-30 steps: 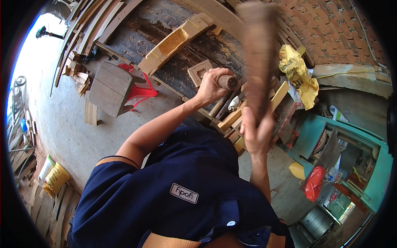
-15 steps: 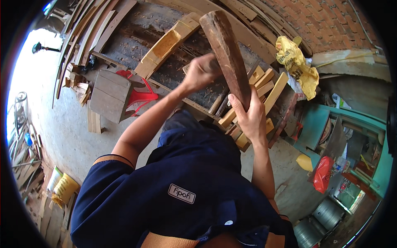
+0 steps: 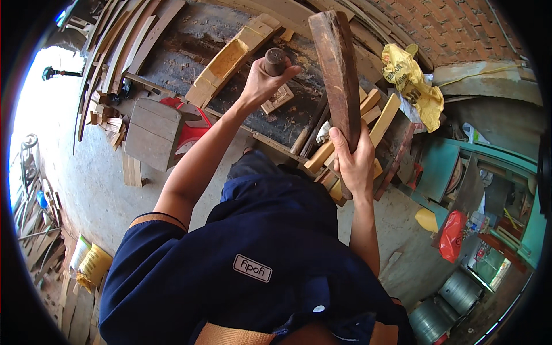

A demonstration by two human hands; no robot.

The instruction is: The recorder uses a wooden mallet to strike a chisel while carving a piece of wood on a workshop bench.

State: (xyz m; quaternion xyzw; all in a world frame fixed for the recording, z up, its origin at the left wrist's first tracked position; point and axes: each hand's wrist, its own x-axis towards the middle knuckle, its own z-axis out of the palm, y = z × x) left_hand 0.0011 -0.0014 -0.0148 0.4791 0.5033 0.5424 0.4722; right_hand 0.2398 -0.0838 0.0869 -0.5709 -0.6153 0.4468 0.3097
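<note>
Dark, chip-strewn workbench (image 3: 192, 34), a hollowed pale wood block (image 3: 230, 57) lies on it, left hand (image 3: 259, 86) grips a round-ended handle (image 3: 275, 60) above the bench, right hand (image 3: 355, 161) holds a thick wooden club (image 3: 333, 63) near pale strips (image 3: 384, 122), brick wall (image 3: 451, 29) beyond, grey concrete floor (image 3: 103, 190), teal cabinet (image 3: 440, 164) at right.

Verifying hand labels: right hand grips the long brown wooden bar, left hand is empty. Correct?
No, the left hand isn't empty: the head view shows it gripping a round-ended brown handle. The right hand does grip the long brown wooden bar.
</note>
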